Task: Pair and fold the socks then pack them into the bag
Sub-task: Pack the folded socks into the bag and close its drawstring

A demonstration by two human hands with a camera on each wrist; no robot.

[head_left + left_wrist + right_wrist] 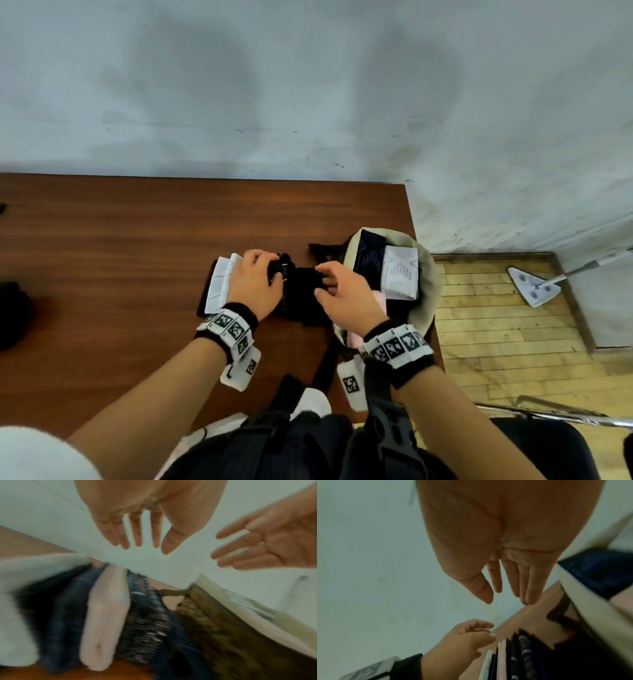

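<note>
Head view: left hand [255, 281] and right hand [346, 294] hover with loosely curled fingers, holding nothing, over the dark folded socks [301, 294] on the brown wooden table [120, 240] — the packing step. Next, likely: lift that pair into the cream fabric bag [430, 274] just beside.

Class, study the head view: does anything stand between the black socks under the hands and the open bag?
Nothing visible does. The black socks lie on the table right beside the bag, whose mouth is open toward them; folded pairs already fill part of it.
</note>
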